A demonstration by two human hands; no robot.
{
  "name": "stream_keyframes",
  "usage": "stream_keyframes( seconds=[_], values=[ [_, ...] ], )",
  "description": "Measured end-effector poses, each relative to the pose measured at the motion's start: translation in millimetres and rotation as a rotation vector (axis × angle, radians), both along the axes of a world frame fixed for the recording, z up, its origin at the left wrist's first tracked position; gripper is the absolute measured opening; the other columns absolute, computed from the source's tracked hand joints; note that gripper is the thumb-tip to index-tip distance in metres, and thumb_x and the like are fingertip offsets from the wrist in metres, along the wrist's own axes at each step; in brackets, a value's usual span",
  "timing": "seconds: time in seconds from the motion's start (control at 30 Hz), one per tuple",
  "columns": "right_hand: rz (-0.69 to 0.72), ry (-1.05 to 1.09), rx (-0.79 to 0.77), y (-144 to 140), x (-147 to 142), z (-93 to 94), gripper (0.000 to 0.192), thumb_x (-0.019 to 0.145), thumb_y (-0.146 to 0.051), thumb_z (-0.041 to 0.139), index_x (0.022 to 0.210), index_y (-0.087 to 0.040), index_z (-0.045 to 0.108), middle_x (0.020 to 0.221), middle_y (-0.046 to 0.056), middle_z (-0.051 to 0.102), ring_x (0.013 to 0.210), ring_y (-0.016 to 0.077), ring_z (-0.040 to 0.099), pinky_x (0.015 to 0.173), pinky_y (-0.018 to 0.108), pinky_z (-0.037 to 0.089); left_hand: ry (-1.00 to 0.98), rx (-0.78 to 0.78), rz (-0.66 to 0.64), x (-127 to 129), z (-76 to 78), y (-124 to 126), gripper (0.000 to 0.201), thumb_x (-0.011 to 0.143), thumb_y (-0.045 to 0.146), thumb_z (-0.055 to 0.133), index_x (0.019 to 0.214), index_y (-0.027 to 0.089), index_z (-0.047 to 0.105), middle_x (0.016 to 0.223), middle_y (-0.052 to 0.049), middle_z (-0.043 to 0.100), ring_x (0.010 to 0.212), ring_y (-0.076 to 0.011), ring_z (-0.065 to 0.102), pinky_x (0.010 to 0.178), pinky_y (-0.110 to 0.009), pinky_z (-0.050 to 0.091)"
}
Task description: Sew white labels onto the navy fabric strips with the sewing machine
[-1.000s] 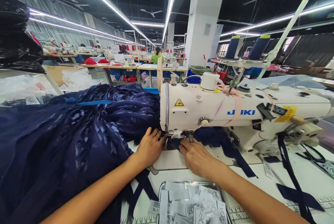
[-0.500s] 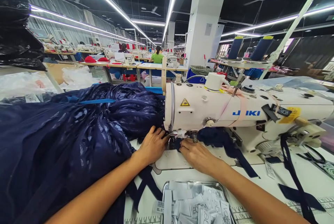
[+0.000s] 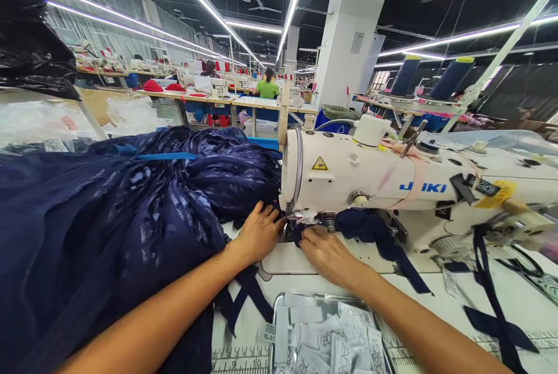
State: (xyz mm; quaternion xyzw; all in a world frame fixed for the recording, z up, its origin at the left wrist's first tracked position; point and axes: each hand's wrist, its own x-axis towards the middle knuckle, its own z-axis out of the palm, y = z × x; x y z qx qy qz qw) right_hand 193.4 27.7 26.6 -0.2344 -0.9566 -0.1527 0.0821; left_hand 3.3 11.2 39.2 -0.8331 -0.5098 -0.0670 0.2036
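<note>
My left hand (image 3: 260,233) rests at the left of the needle area of a white sewing machine (image 3: 340,173), its bent fingers on the edge of a navy fabric (image 3: 170,211). On the right of the presser foot, my right hand (image 3: 328,253) has its fingers curled over a small navy piece of the cloth. Both hands' fingertips are partly hidden by the machine head and cloth. The gathered navy garment is heaped over the left side of the table. More navy cloth (image 3: 370,229) lies under the machine arm.
A metal tray (image 3: 274,327) of white printed labels (image 3: 335,333) stands in front of me. Navy strips (image 3: 501,327) and black-handled scissors (image 3: 529,263) lie at the right. Two navy thread cones (image 3: 451,79) stand behind the machine. A person in green (image 3: 267,89) sits farther back.
The view has tilted and shifted slightly, so the machine appears a little farther right. Both hands keep nearly the same place at the presser foot.
</note>
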Motion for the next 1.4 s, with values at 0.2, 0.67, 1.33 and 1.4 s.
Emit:
stream_keyframes(
  seconds=[0.2, 0.67, 1.33, 1.4],
  values=[
    [-0.034, 0.048, 0.036, -0.1, -4.8, -9.9, 0.018, 0.078, 0.000, 0.044, 0.078, -0.013, 0.056, 0.085, 0.009, 0.054, 0.077, 0.0179, 0.052, 0.068, 0.029, 0.044, -0.017, 0.025, -0.002, 0.5, -1.1, 6.1, 0.017, 0.078, 0.018, 0.046, 0.087, 0.015, 0.061, 0.086, -0.010, 0.062, 0.088, -0.0245, 0.053, 0.082, -0.041, 0.032],
    [-0.025, 0.082, 0.044, 7.9, -4.4, -7.6, 0.020, 0.077, 0.000, 0.045, 0.080, -0.014, 0.060, 0.088, 0.009, 0.058, 0.079, 0.0187, 0.054, 0.071, 0.030, 0.046, -0.016, 0.003, 0.060, 6.7, -2.7, 8.2, 0.017, 0.079, 0.017, 0.046, 0.079, 0.013, 0.062, 0.086, -0.012, 0.063, 0.089, -0.0251, 0.053, 0.083, -0.042, 0.032],
    [0.080, 0.133, 0.230, 10.3, 8.1, -3.7, 0.016, 0.075, -0.008, 0.047, 0.066, -0.013, 0.059, 0.077, 0.012, 0.061, 0.074, 0.0216, 0.055, 0.067, 0.034, 0.044, 0.225, -0.115, 0.174, -73.0, 85.4, -110.4, 0.013, 0.075, 0.010, 0.047, 0.074, 0.018, 0.057, 0.081, -0.003, 0.060, 0.084, -0.0207, 0.049, 0.080, -0.040, 0.037],
    [0.051, 0.099, 0.187, 0.7, 5.3, 3.0, 0.017, 0.073, -0.004, 0.047, 0.064, -0.013, 0.058, 0.073, 0.011, 0.060, 0.072, 0.0215, 0.055, 0.067, 0.035, 0.043, 0.244, -0.067, 0.076, -77.4, 77.9, -116.8, 0.014, 0.077, 0.010, 0.046, 0.071, 0.018, 0.057, 0.079, -0.001, 0.061, 0.083, -0.0184, 0.050, 0.090, -0.042, 0.031]
  ],
)
